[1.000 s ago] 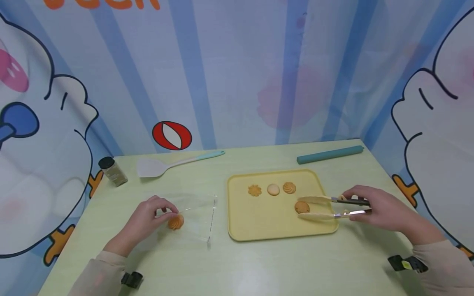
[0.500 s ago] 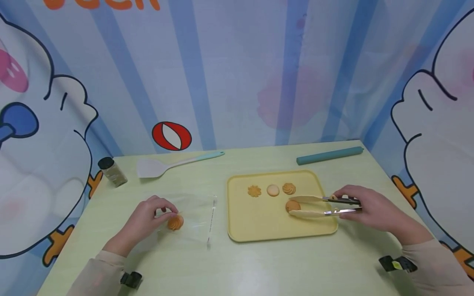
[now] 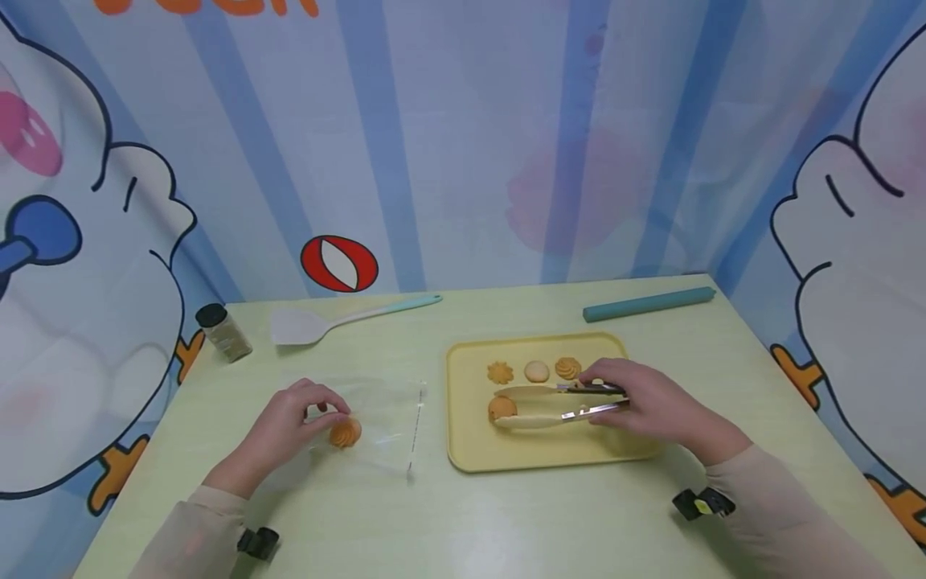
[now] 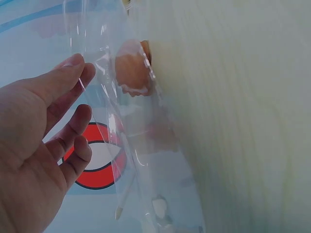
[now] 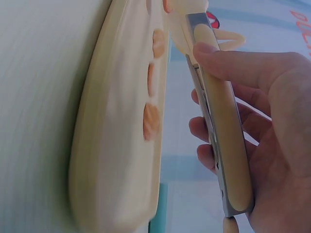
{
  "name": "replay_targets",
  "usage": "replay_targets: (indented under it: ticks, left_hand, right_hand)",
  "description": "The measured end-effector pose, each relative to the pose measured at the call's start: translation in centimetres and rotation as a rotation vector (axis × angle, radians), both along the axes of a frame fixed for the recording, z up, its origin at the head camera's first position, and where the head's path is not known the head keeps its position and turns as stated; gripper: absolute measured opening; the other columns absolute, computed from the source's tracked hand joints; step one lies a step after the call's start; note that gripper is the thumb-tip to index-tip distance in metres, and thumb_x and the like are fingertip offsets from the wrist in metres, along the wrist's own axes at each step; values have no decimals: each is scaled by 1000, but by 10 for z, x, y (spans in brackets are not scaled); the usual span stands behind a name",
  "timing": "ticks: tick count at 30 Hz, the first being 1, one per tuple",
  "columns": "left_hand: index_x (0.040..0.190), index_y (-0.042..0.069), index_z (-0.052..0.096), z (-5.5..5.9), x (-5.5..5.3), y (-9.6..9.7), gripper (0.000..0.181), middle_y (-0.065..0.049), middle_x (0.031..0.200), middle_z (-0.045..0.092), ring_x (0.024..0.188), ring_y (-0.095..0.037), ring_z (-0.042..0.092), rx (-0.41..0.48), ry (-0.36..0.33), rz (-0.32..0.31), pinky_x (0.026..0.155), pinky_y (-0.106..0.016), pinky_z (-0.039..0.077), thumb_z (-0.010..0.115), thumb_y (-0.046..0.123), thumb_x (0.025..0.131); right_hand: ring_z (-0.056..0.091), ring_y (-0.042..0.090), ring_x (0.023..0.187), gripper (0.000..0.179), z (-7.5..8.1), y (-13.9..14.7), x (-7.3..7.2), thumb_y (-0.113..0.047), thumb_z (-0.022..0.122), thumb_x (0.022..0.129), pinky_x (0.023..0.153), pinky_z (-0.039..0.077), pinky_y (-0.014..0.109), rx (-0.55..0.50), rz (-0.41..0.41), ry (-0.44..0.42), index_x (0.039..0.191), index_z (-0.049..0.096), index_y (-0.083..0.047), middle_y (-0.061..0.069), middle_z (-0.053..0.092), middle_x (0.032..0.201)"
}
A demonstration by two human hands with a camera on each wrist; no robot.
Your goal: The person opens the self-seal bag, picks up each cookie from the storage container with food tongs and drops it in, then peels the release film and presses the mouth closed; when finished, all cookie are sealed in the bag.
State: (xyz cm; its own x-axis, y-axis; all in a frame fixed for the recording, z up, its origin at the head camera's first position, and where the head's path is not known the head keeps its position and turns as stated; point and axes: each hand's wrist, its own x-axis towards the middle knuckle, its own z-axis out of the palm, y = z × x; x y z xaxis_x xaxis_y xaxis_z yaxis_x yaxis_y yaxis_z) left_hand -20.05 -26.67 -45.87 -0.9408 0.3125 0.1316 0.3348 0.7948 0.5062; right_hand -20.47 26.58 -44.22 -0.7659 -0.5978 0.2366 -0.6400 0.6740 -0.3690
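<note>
Your left hand [image 3: 288, 426] pinches the bag [image 3: 393, 418], your right hand [image 3: 644, 402] grips tongs [image 3: 537, 420] around a cookie [image 3: 501, 409]: squeeze too lightly, it could slip!

The clear bag [image 3: 391, 418] looks like thin plastic film, glossy and creased. At three o'clock from it, the tray [image 3: 463, 450] looks like smooth, matt plastic. The tongs [image 3: 576, 413] show shiny metal arms, smooth cream handle inlays [image 5: 227, 150] and matt, plastic-looking tips [image 3: 531, 421]. Toward the tray's twelve o'clock edge, the swirled cookie [image 3: 567, 368] is ridged, the pale cookie [image 3: 536, 371] smoother. From the tray, the matt teal roll [image 3: 649, 304] lies near two o'clock, the smooth spatula [image 3: 298, 326] at ten. The table [image 3: 347, 523] shows woodlike grain and soft sheen.
</note>
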Motion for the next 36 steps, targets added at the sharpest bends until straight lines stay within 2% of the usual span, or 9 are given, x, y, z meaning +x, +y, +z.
replay_targets:
  ticks: [5, 12, 18, 24, 32, 36]
  left_hand:
    - [98, 27, 78, 4, -1, 2, 14, 10, 97, 71, 95, -16, 57, 9, 13, 3, 75, -33, 49, 82, 17, 89]
    - [100, 26, 78, 7, -2, 3, 14, 9, 98, 71, 95, -17, 58, 3, -4, 1, 76, -32, 49, 82, 18, 89]
    - [100, 26, 79, 6, 0, -1, 14, 9, 98, 71, 94, -16, 56, 1, -16, 19, 76, -34, 50, 82, 17, 89]
    - [101, 27, 79, 7, 2, -3, 14, 10, 98, 71, 95, -17, 57, 11, -12, 0, 75, -33, 50, 81, 18, 90]
    - [101, 26, 79, 6, 3, -4, 14, 11, 98, 71, 95, -17, 58, 18, 4, -19, 73, -28, 48, 81, 18, 90]
    - [101, 25, 79, 5, 3, -4, 14, 11, 98, 72, 94, -16, 58, 20, 13, -16, 73, -29, 48, 81, 18, 90]
  right_hand:
    - [67, 23, 110, 43, 3, -31, -5, -27, 84, 88, 92, 55, 46, -27, 50, -18, 126, 67, -13, 1, 69, 122]
    - [65, 17, 112, 45, 7, -77, -11, -30, 83, 89, 94, 54, 44, -9, 112, -67, 129, 67, -16, -3, 68, 123]
    - [64, 20, 116, 46, 0, -113, -19, -30, 82, 90, 97, 53, 44, 35, 161, -42, 131, 66, -18, -3, 67, 124]
    - [64, 18, 111, 47, -8, -137, -20, -30, 82, 89, 94, 53, 41, 55, 154, -36, 132, 66, -17, -3, 68, 121]
    - [65, 16, 107, 47, -13, -172, -21, -34, 80, 91, 97, 51, 39, 63, 151, -14, 133, 66, -16, -4, 69, 121]
    - [65, 16, 109, 48, -15, -184, -21, -35, 79, 92, 96, 53, 38, 51, 139, -41, 135, 65, -16, -3, 68, 124]
